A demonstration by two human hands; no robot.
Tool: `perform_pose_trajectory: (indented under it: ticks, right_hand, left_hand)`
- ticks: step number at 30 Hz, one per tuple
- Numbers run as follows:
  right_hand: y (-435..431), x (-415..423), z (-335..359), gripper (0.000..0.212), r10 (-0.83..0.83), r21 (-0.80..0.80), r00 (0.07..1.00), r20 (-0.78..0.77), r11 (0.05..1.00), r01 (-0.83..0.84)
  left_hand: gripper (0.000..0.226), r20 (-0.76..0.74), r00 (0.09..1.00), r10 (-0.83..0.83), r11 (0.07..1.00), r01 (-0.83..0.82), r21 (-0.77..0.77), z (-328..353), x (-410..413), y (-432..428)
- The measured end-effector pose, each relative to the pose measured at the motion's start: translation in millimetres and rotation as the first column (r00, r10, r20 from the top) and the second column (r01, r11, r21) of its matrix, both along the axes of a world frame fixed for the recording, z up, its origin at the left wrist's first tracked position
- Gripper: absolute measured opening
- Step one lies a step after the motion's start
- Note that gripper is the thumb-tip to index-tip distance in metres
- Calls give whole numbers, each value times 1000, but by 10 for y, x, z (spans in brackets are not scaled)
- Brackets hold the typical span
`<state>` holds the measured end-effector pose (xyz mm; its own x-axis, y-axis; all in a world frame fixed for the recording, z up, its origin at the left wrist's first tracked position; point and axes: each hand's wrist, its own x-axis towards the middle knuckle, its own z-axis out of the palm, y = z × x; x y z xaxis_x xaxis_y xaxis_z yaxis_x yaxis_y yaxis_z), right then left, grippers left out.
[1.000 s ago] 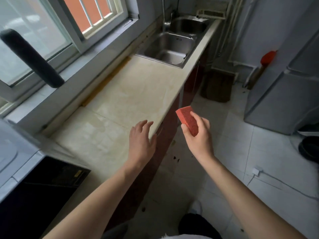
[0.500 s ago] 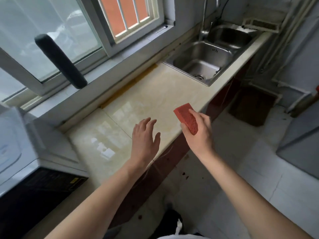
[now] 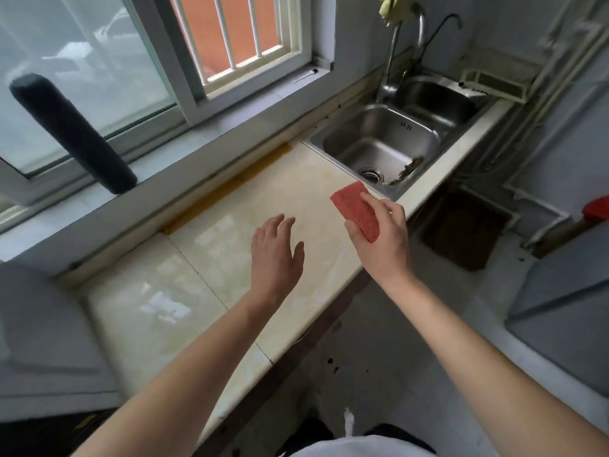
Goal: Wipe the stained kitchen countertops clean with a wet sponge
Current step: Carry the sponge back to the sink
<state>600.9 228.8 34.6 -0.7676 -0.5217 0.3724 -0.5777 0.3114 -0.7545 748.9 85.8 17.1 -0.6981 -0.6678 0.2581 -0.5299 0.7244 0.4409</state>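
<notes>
A red rectangular sponge (image 3: 354, 209) is held in my right hand (image 3: 382, 239), above the front edge of the cream marble countertop (image 3: 204, 258), not touching it. My left hand (image 3: 275, 255) hovers over the middle of the countertop, fingers apart, palm down, holding nothing. The countertop shows glossy patches and yellowish staining along its back edge near the wall.
A steel double sink (image 3: 385, 143) with a tap (image 3: 395, 44) lies at the countertop's far right end. A white appliance (image 3: 43, 324) stands at the left. A black handle (image 3: 72, 133) juts across the window. A dark floor mat (image 3: 464, 225) lies below the sink.
The view has swung toward the counter. Both hands have moved over the countertop, the sponge now nearer the sink. The hold on the sponge is unchanged.
</notes>
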Motion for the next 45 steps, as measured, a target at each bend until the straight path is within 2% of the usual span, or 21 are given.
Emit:
perform_pose_trajectory:
  ticks: [9,22,35,45]
  right_hand:
    - [293,-1128,-75,58,-119,-35,993,22,992,119]
    - [1039,-3298,-61,60,-169,-50,984,49,984,171]
    - [900,-4280,-298,58,-99,-30,989,106,994,102]
    - [460,-5219,-257,55,-149,97,987,57,985,143]
  left_hand:
    - [50,-8,990,-141,990,141,-6,-36,-1358,118]
    - [52,-73,978,-196,980,191,-62,320,-3696,696]
    - [52,-10,991,-131,991,131,-30,176,-4646,510]
    - [50,-50,980,-191,981,193,27,-104,-5653,-39]
